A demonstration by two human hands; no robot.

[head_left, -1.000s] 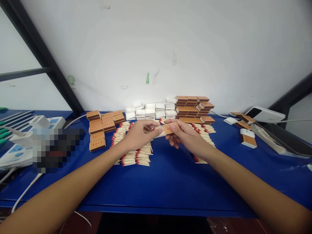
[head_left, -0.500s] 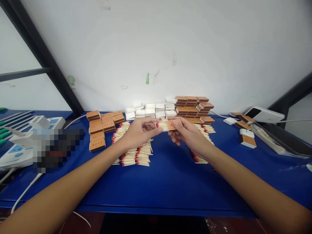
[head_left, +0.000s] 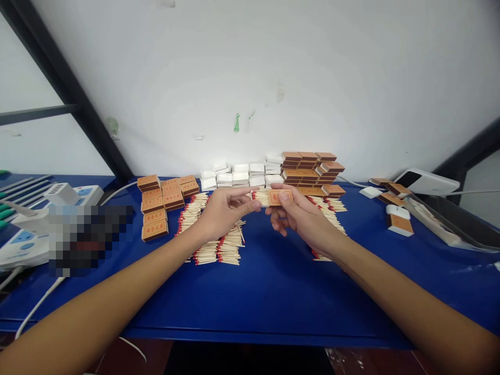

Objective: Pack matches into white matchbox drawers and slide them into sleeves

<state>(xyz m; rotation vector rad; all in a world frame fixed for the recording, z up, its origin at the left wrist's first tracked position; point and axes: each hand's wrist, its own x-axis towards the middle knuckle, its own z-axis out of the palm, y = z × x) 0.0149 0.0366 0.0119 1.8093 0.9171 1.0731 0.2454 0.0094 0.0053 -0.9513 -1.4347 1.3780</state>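
My left hand [head_left: 226, 211] pinches the left end of a white inner tray [head_left: 261, 197] full of red-tipped matches. Around the tray's right part sits an orange matchbox sleeve [head_left: 276, 197], gripped between the thumb and fingers of my right hand [head_left: 299, 211]. The tray is partly inside the sleeve, its left part still showing the matches. Both hands hold the matchbox level above the blue table. Loose matches [head_left: 228, 250] lie in rows under my left forearm, and another heap of matches [head_left: 328, 213] lies beyond my right hand.
Closed matchboxes [head_left: 155, 224] are stacked at the left. White trays [head_left: 233, 174] and brown sleeves [head_left: 304, 174] stand piled against the wall. A power strip [head_left: 88, 195] with cables is at far left; a white device [head_left: 429, 182] and loose box parts lie at right on the blue table [head_left: 265, 297].
The view has shifted slightly. Both hands hold the same matchbox in nearly the same place, with the tray still partly out of the sleeve.
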